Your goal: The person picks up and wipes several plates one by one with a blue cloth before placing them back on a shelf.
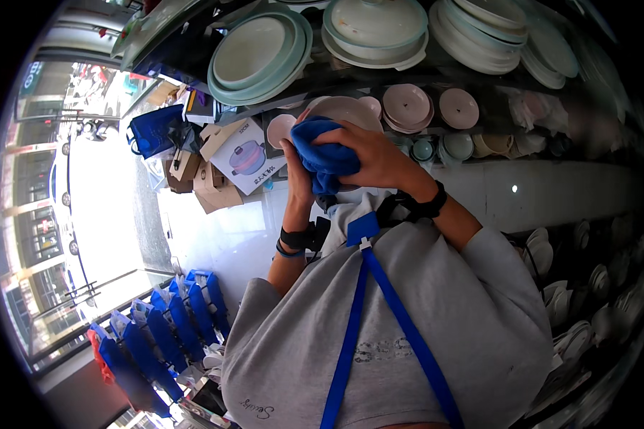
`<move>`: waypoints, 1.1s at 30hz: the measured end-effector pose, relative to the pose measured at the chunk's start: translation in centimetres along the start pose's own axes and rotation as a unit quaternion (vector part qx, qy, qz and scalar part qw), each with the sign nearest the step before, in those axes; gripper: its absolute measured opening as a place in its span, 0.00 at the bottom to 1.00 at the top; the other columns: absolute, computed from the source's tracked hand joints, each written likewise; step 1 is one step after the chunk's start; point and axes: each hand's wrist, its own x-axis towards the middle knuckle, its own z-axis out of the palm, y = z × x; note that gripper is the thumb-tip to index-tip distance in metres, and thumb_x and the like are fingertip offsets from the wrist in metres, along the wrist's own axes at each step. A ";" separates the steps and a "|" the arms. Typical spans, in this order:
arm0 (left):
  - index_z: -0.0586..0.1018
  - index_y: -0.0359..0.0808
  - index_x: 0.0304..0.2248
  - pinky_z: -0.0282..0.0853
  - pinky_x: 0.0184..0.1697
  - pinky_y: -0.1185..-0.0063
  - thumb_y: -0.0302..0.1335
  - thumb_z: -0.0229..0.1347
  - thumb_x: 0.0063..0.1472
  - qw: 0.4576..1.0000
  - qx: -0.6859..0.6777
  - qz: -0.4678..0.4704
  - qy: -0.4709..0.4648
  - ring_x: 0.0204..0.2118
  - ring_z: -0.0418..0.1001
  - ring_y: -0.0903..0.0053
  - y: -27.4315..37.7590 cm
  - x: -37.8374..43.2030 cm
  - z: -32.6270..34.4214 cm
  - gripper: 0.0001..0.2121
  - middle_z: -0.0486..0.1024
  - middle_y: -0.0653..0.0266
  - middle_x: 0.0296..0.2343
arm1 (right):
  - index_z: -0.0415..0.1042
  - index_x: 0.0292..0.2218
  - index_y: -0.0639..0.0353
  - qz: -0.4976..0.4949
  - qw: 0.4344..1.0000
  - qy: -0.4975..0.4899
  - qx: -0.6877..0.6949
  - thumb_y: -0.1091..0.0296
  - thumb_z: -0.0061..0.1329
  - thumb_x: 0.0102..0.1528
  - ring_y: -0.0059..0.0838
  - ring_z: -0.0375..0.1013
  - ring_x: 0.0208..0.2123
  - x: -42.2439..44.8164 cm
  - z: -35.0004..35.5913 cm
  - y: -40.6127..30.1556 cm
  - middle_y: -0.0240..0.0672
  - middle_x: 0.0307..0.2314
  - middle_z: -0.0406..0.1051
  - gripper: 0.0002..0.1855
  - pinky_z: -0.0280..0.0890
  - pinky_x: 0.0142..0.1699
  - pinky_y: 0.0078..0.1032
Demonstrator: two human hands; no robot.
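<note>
A bunched blue cloth (324,153) is held between my two hands, in front of the lower shelf of bowls. My right hand (375,153) grips the cloth from the right, its fingers spread over the top. Along the cloth's left side lies my left hand (299,174), with thumb and fingers pointing up towards the shelf. Whether a dish is wrapped inside the folds is hidden. Just beyond the hands are a small pink bowl (280,131) and a larger pink bowl (349,111), which the cloth and right hand partly cover.
Above, a shelf carries stacked pale-green-rimmed plates (249,53) and a lidded casserole (375,24). More pink bowls (406,104) stand to the right. A pictured pot box (247,155) and opened cardboard (214,190) are at left. Blue bags (155,338) hang lower left; white dishes (571,343) fill the right shelves.
</note>
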 end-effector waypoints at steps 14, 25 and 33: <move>0.60 0.32 0.64 0.57 0.66 0.71 0.47 0.35 0.75 0.995 0.041 0.075 0.058 0.63 0.61 0.67 -3.6 -0.6 7.1 0.30 0.62 0.54 0.61 | 0.63 0.57 0.38 0.081 0.939 0.166 -0.290 0.67 0.70 0.38 0.49 0.75 0.43 -5.9 -8.9 2.7 0.41 0.47 0.68 0.46 0.75 0.41 0.40; 0.60 0.35 0.64 0.60 0.64 0.71 0.47 0.37 0.75 0.988 0.099 0.100 0.063 0.62 0.63 0.66 -2.8 0.0 4.1 0.29 0.62 0.52 0.60 | 0.62 0.59 0.42 0.020 0.990 -0.061 -0.125 0.70 0.66 0.42 0.49 0.73 0.48 -6.5 -7.0 1.5 0.45 0.49 0.67 0.44 0.71 0.51 0.36; 0.64 0.32 0.60 0.75 0.54 0.66 0.34 0.52 0.70 0.976 -0.172 -0.058 0.120 0.53 0.74 0.63 1.0 -1.4 -1.8 0.24 0.71 0.52 0.53 | 0.65 0.58 0.56 0.191 0.820 0.375 0.388 0.67 0.60 0.55 0.31 0.71 0.53 -6.0 -5.5 6.4 0.35 0.51 0.71 0.31 0.66 0.57 0.34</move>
